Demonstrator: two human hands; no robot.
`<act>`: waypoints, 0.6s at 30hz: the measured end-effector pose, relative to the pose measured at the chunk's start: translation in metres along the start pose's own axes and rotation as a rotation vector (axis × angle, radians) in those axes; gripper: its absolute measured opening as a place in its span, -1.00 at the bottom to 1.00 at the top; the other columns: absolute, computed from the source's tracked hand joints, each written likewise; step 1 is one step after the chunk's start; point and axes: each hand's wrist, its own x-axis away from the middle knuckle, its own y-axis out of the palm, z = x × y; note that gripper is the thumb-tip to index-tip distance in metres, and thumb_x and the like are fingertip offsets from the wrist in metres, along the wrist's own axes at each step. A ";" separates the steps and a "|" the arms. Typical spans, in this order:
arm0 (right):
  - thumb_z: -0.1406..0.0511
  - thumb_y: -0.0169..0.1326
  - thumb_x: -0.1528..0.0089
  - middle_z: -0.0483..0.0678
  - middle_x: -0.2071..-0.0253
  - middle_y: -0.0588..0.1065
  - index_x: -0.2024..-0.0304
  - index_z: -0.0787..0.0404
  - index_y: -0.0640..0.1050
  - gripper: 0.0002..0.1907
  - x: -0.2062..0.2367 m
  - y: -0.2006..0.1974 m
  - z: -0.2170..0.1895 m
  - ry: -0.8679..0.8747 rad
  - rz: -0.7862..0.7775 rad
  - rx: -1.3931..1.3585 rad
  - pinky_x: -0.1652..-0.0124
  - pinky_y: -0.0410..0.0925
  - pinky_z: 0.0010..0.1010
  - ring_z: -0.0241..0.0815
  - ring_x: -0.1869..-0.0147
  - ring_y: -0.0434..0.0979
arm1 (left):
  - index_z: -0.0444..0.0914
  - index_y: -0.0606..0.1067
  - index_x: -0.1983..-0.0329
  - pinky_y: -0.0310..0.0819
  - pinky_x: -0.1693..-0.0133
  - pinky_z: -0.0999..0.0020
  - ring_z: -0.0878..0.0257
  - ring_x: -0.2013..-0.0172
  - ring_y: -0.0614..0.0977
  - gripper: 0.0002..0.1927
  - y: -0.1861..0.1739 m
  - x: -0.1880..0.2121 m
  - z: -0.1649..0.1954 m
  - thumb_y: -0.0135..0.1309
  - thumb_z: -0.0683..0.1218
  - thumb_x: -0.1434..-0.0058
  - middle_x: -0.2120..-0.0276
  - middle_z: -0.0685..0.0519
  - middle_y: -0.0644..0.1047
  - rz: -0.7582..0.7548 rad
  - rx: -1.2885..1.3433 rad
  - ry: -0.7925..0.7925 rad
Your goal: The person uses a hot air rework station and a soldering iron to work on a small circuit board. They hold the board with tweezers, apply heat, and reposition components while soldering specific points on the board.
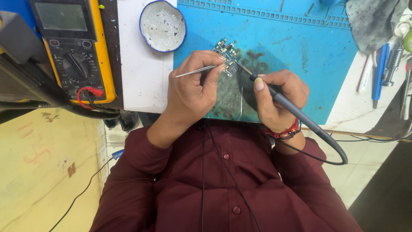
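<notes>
A small circuit board point(227, 52) lies on a blue work mat point(300, 51). My left hand point(191, 92) grips metal tweezers point(197, 71), whose tips reach the board's near edge. A grey soldering iron point(283, 101) is held pen-style in my right hand point(279, 101), its thin tip touching the board from the right. The iron's cable point(330, 141) loops down past my wrist, which wears a red thread band point(285, 132).
A yellow multimeter point(75, 49) with a red probe plug sits at the left. A round blue-rimmed dish point(163, 25) stands behind the board. Tools point(384, 68) and a grey cloth point(373, 21) lie at the right. The bench edge runs just below my hands.
</notes>
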 end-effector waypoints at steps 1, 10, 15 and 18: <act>0.42 0.22 -0.37 0.01 0.33 0.55 0.24 0.32 0.53 -0.88 0.000 0.000 0.000 0.006 0.001 -0.003 0.37 0.29 -0.46 -0.23 0.42 0.50 | -0.27 0.47 0.05 0.61 0.19 0.35 0.15 0.19 0.72 -0.91 0.000 0.000 0.000 0.14 -0.24 -0.45 0.11 -0.02 0.62 0.001 0.000 0.004; 0.42 0.23 -0.36 0.00 0.36 0.54 0.25 0.33 0.54 -0.88 -0.001 0.000 -0.002 0.027 -0.001 0.003 0.39 0.27 -0.47 -0.25 0.45 0.48 | -0.27 0.47 0.06 0.61 0.20 0.35 0.16 0.21 0.71 -0.90 0.000 -0.001 0.001 0.15 -0.24 -0.44 0.13 -0.02 0.62 0.006 -0.011 -0.012; 0.42 0.22 -0.37 0.00 0.35 0.55 0.24 0.33 0.53 -0.88 -0.002 0.001 -0.001 0.014 -0.004 -0.023 0.38 0.28 -0.48 -0.25 0.43 0.49 | -0.27 0.47 0.05 0.60 0.18 0.33 0.13 0.20 0.71 -0.90 -0.001 0.000 0.002 0.15 -0.24 -0.44 0.12 -0.02 0.62 0.004 -0.019 0.000; 0.43 0.22 -0.36 0.00 0.35 0.56 0.23 0.33 0.54 -0.89 -0.001 0.000 -0.001 0.042 0.004 -0.012 0.39 0.28 -0.49 -0.26 0.45 0.49 | -0.27 0.47 0.05 0.60 0.18 0.33 0.13 0.19 0.71 -0.90 0.000 0.000 0.001 0.15 -0.24 -0.44 0.11 -0.02 0.62 0.005 -0.022 0.004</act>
